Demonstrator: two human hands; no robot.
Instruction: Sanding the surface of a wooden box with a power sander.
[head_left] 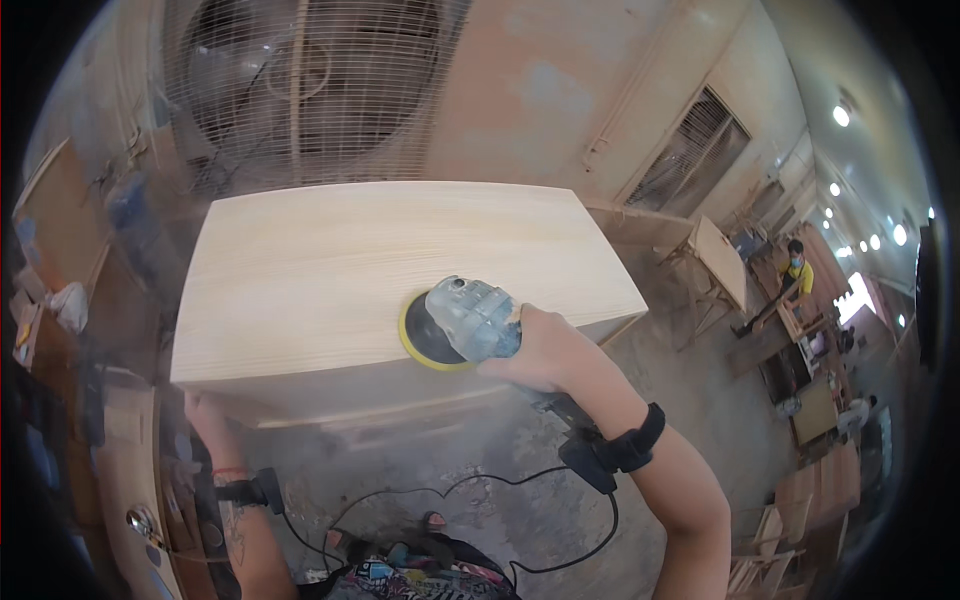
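The sander point(475, 318) sits at the near edge of the pale wooden box point(310, 275), pad underside hidden. The right grip point(538, 348) grasps the sander; the left grip point(204, 412), at the box's near left corner, is partly obscured: closure cannot be determined.

patchy wall point(530, 90), lit ceiling lamps point(841, 116)

The pale wooden box-like piece point(310, 280) lies with its broad, flat top facing up, fine grain running lengthwise and its near side in shadow. On that top, right of the middle and at the near edge, sits the power sander point(474, 312), its blue-grey body dusty, its round dark pad point(428, 333) rimmed in yellow.
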